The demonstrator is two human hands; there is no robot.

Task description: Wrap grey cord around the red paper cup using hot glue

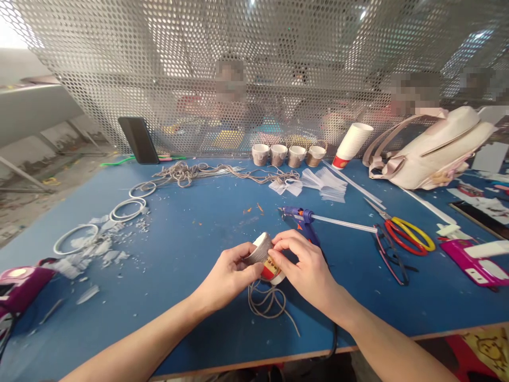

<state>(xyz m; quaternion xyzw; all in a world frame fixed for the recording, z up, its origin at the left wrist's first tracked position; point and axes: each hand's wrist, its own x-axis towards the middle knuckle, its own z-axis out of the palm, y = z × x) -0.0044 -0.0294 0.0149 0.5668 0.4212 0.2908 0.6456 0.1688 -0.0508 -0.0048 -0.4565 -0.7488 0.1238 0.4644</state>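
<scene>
My left hand (228,276) and my right hand (304,268) together hold a small paper cup (264,254) lying on its side over the blue table (183,233). The cup is partly wrapped in grey-brown cord; a red and yellow band still shows near its rim. My right fingers press the cord against the cup's side. Loose cord (270,302) hangs from the cup and coils on the table below my hands. A blue glue gun (300,217) lies just behind my right hand, its nozzle pointing left.
Several cord-wrapped cups (288,155) stand at the back by a perforated metal screen. Yellow-and-red scissors (405,233), a paper cup stack (352,144), a cream bag (433,146), a cord pile (191,172), white rings (127,208), a phone (138,139), pink tools (475,262). People sit behind the screen.
</scene>
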